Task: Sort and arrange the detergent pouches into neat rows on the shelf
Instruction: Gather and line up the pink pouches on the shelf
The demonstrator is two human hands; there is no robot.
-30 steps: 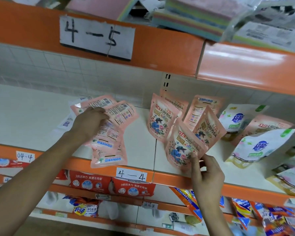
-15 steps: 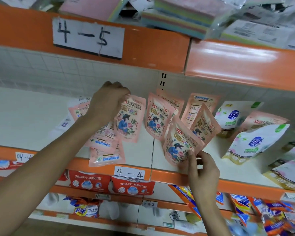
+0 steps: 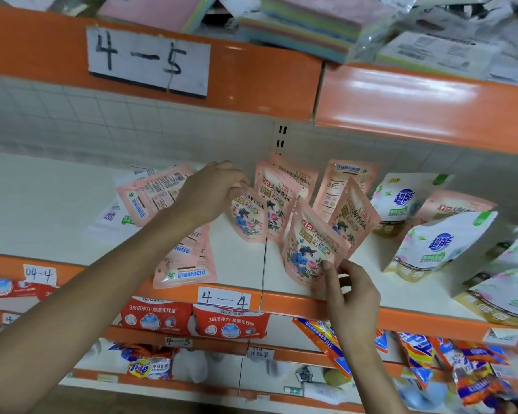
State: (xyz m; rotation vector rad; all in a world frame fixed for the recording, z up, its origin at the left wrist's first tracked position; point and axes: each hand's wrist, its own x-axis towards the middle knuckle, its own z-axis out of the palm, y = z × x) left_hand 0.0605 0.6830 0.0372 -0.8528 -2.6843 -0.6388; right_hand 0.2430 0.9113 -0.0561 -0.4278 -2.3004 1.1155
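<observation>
1. Left hand [image 3: 210, 195], centre of the frame: curled, thumb and fingers pinching the top edge of an upright pink pouch [image 3: 247, 218].
2. That pouch standing on the white shelf [image 3: 42, 204], printed front toward the camera, touching a second upright pouch [image 3: 277, 204] just to its right.
3. Right hand [image 3: 352, 294], lower centre-right: fingers bent, thumb on the printed face, grasping the lower right corner of the front pouch [image 3: 307, 252].
4. Front pouch tilted, bottom resting near the orange shelf lip [image 3: 416, 321], nearest the camera of the pink group.
5. Behind it, a leaning pouch [image 3: 355, 216] and a back-facing pouch [image 3: 338, 186], close together.
6. Left of centre, flat pink pouches [image 3: 159, 192] lying barcode side up, partly hidden under the left wrist; one more flat pouch [image 3: 186, 267] at the front edge, below the forearm.
7. Right side of the frame, white pouches [image 3: 443, 246] with blue logos, leaning at mixed angles.
8. Paper tag "4—4" [image 3: 223, 298] on the lip below centre; paper tag "4—5" [image 3: 148, 62] at upper left.
</observation>
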